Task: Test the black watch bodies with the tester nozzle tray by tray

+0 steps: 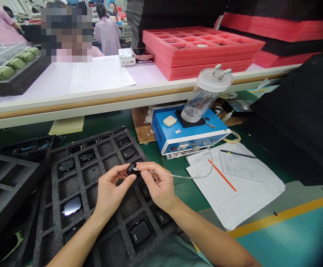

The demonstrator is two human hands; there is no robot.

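Note:
My left hand [110,191] pinches a small black watch case [131,169] between thumb and fingers, above the foam tray. From the other side, my right hand [161,185] has its fingers closed on the end of a clear thin tube [185,177], with a pale tip against the case. The tube loops back to the front of a blue box-shaped machine [161,133]. Below my hands, a dark foam tray [81,185] holds several black watch cases, among them one [140,233] near my right forearm. My fingers partly hide the held case.
A clear cylinder [196,100] and a cream square piece [169,121] stand on the machine. Papers [234,200] with an orange stick [222,175] and a black pen [237,153] lie right. Red foam trays [161,55] sit on the shelf; co-workers are beyond.

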